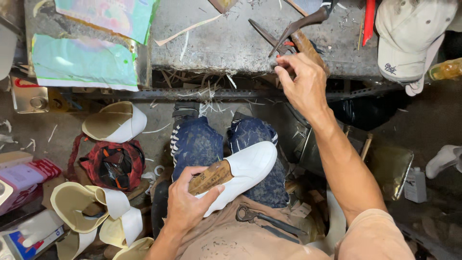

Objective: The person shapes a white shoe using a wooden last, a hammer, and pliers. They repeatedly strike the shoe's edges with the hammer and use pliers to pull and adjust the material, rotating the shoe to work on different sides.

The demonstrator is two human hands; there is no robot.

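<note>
My left hand (185, 204) grips a white shoe upper on a last (243, 168), sole side up with brown insole board showing, resting across my lap. My right hand (301, 82) reaches up to the edge of the grey workbench (226, 43), its fingers closing around the brown wooden handle of a hammer (308, 45) that lies there. Dark metal pincers (284, 31) lie beside the handle on the bench. Another pair of pliers (262, 220) rests on my apron near my lap.
Several white-and-beige shoe uppers (115, 123) lie on the floor at the left, around a red bag (113, 163). A white cap (409, 38) hangs at the top right. Green paper sheets (84, 62) cover the bench's left part. Small boxes (26, 175) sit at far left.
</note>
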